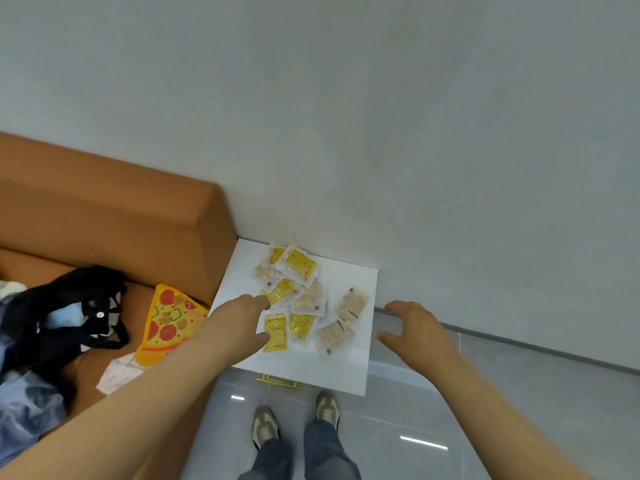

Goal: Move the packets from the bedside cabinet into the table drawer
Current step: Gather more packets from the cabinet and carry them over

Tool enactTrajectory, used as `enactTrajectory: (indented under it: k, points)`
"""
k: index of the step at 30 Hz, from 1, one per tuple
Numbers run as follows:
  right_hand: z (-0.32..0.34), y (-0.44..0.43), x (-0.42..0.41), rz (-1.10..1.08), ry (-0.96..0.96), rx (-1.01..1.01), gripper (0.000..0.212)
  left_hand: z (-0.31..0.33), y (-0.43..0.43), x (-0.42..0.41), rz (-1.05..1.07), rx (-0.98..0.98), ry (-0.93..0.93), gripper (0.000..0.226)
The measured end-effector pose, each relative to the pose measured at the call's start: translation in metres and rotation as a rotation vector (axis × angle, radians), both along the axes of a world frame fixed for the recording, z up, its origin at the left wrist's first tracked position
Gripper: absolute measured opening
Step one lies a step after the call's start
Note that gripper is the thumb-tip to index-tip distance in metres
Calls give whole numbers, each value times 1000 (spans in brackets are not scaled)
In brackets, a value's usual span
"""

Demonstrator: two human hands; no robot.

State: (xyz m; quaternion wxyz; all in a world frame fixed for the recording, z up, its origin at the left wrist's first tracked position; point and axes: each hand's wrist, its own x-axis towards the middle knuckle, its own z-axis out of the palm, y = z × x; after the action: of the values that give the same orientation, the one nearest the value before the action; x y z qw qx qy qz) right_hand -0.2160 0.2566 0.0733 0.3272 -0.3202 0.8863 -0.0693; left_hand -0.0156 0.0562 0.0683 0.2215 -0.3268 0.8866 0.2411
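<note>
Nearest to us are our own shoes [265, 426] and jeans [322, 448], standing on a glossy grey tiled floor [415, 410] right in front of the bedside cabinet [339, 368]. A gold handle [278, 381] peeks out below the cabinet's near edge. Both our bare forearms reach forward over it.

Our left hand [239, 323] is over the left part of the white cabinet top, fingers stretched out and spread apart. The thumb lies at the edge of a yellow packet [275, 332], and a fingertip meets another yellow one just behind it. We cannot tell whether it presses on them; it grips nothing. Our right hand [414, 329] hangs just off the cabinet's right edge, above the floor, fingers spread and relaxed, holding nothing. The two hands are well apart, with the packets [308, 299] between them.

All the packets lie loose on the cabinet top, some yellow and some pale beige, several overlapping towards the back by the wall.

To our left, on the bed, lies a pizza-slice toy [169, 320] with a slip of paper [117, 374] just beside it, and further left a black bag [69, 306]. Beyond them rises the orange headboard [104, 209], touching the cabinet's left side. Behind everything stands a plain pale wall [381, 116].
</note>
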Motion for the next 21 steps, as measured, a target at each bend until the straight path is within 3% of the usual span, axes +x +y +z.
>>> enactTrajectory:
  k: [7, 21]
  points:
    - [-81, -33, -34, 36, -39, 108, 59, -89, -17, -19, -15, 67, -103, 52]
    - [-244, -88, -69, 85, -26, 198, 71, -243, -39, -47, -106, 10, -215, 64]
